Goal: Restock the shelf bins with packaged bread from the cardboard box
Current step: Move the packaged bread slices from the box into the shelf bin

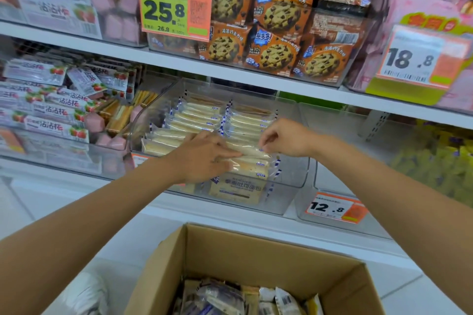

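Observation:
A clear plastic shelf bin (294,181) on the lower shelf holds rows of packaged bread slices in clear wrappers with blue-striped edges. My left hand (204,155) lies with straight fingers on a bread packet (252,152) at the bin's front right. My right hand (284,138) pinches the right end of that same packet. Another packet (236,188) stands upright against the bin's front wall. Below, an open cardboard box (258,261) holds several more wrapped packets (225,299).
A second clear bin (332,174) with a 12.8 price tag (335,208) stands to the right. Pink strawberry snack packs (51,110) fill the left bin. Cookie packs (276,33) sit on the shelf above, with a 25.8 tag (175,9) in front.

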Motion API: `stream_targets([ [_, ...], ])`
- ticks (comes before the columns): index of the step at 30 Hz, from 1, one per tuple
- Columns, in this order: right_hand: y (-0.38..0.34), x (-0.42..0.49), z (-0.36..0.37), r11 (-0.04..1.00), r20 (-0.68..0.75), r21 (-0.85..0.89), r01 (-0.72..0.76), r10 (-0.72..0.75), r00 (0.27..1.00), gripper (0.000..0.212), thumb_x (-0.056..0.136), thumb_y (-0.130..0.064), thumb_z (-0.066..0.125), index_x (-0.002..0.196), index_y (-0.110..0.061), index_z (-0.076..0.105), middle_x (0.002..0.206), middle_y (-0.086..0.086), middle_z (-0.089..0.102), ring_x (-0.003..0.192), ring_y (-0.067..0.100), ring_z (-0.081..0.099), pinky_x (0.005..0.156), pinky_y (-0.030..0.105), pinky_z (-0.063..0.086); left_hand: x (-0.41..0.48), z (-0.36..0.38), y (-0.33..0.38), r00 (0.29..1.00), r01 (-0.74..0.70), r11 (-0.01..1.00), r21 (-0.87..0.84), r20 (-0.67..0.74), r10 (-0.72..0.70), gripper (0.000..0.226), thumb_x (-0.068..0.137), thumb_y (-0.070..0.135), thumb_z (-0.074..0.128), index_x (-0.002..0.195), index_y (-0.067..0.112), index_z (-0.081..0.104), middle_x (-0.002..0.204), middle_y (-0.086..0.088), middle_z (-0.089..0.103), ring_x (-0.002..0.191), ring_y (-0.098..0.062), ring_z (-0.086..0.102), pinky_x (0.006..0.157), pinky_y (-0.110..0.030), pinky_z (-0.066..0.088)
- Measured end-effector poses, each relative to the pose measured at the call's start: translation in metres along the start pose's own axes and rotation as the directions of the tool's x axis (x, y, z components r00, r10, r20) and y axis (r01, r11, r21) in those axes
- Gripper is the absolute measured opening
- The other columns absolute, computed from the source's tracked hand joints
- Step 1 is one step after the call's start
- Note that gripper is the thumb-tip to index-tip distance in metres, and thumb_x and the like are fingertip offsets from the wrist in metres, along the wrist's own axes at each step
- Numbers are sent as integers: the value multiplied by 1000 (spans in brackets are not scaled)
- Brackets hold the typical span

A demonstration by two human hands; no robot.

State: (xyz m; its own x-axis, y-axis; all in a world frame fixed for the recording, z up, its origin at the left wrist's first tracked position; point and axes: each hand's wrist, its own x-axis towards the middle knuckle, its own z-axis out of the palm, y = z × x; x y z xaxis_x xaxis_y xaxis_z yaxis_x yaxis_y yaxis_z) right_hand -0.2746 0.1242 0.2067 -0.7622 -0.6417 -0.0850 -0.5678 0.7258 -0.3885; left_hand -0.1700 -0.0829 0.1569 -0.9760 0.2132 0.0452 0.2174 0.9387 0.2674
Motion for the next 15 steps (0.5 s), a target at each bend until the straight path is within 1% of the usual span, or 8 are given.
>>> stream_targets([
  [2,0,-3,9,998,23,16,-64,63,998,12,94,-19,61,105,-16,64,101,-6,61,99,16,57,83,25,45,-5,8,0,996,-17,1000,24,-88,19,46,97,57,42,143,51,38,143,11,33,140,-14,21,112,-33,10],
  [3,2,-2,12,994,-18,34,-101,101,995,24,95,-29,60,115,-17,58,119,-1,56,112,19,53,91,29,44,-7,9,-1,988,-11,1000,3,-154,11,50,95,58,46,144,49,38,150,10,27,144,-15,17,114,-34,8],
  [5,-1,-1,19,982,-95,85,-171,178,979,60,95,-50,52,143,-18,38,153,7,27,138,25,35,110,37,35,-6,5,-8,975,9,1000,4,-221,-8,67,86,75,37,147,48,32,162,11,13,149,-13,9,119,-43,2],
  [6,-5,-1,24,971,-76,103,-215,224,972,69,96,-57,44,153,-22,24,161,7,10,144,29,26,115,42,29,-5,3,-14,978,26,999,19,-208,-21,76,80,82,26,148,49,26,164,12,6,151,-13,3,120,-49,0],
  [8,-14,-2,44,943,49,97,-318,315,948,67,101,-57,26,157,-26,8,163,4,-14,151,31,4,121,46,16,-4,4,-22,989,64,998,-25,-130,-67,86,72,87,11,151,52,15,165,13,-1,152,-14,-3,119,-58,-4],
  [10,-16,0,61,917,61,210,-340,335,940,70,101,-56,28,157,-23,0,161,3,-24,151,24,-10,120,40,6,-4,10,-25,993,86,996,-21,-81,-88,93,67,91,-2,151,53,10,165,10,-1,152,-16,-2,118,-59,-2],
  [12,-7,7,69,864,10,392,-315,338,941,82,98,-58,39,156,-24,-7,162,-1,-21,151,20,-3,120,37,10,-3,14,-26,994,96,994,47,-64,-93,103,61,93,-14,152,51,8,165,9,-2,152,-17,0,118,-59,1],
  [15,7,14,71,802,-13,513,-307,365,931,92,91,-66,46,156,-29,-8,163,-8,-13,151,21,8,119,47,25,-1,14,-25,993,114,992,54,-46,-111,82,84,82,6,155,43,5,164,13,-11,152,-17,-3,118,-59,-2],
])
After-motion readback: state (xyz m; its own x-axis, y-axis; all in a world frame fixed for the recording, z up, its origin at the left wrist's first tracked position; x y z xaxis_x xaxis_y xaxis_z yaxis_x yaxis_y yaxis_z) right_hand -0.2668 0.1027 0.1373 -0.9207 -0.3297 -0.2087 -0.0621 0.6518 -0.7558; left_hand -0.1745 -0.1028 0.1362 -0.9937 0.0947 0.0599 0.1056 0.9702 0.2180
